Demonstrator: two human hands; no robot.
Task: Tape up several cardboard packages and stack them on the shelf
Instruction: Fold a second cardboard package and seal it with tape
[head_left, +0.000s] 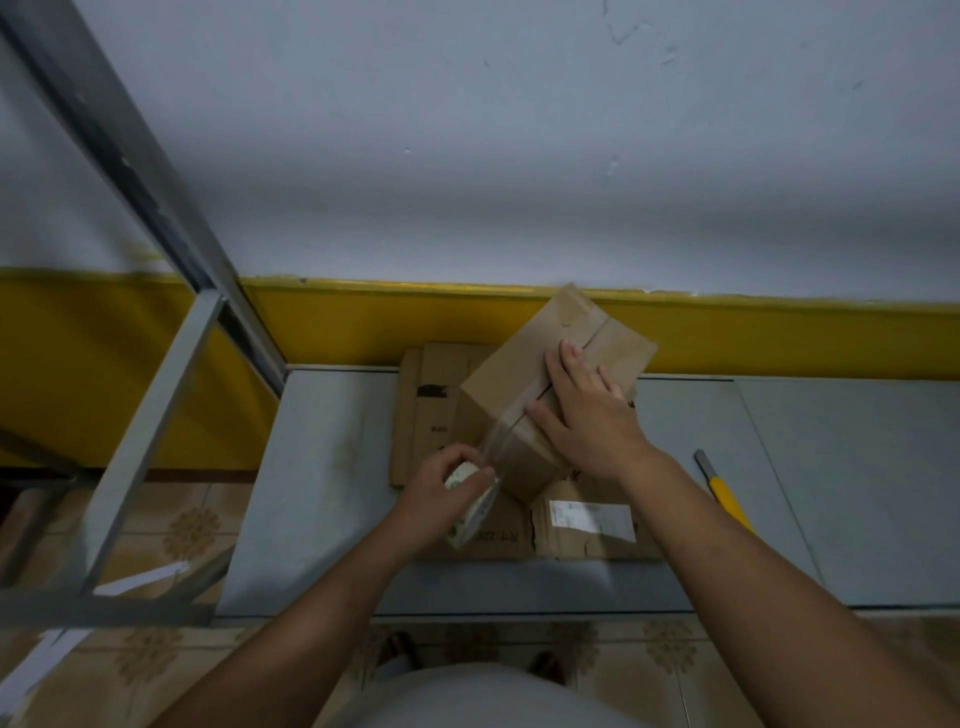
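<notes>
Taping step: right hand (587, 410), fingers spread flat, presses carton (550, 384) seam; left hand (441, 493) grips tape roll (470, 506), strip drawn; next likely cutting.

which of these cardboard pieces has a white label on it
The flattened box nearest the person, just right of the tape roll. It bears a white label; the upright box and the flat sheet behind it show none.

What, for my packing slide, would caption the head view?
Right hand presses brown cardboard box shut; left hand grips white patterned tape roll, clear strip stretched to it.
</notes>
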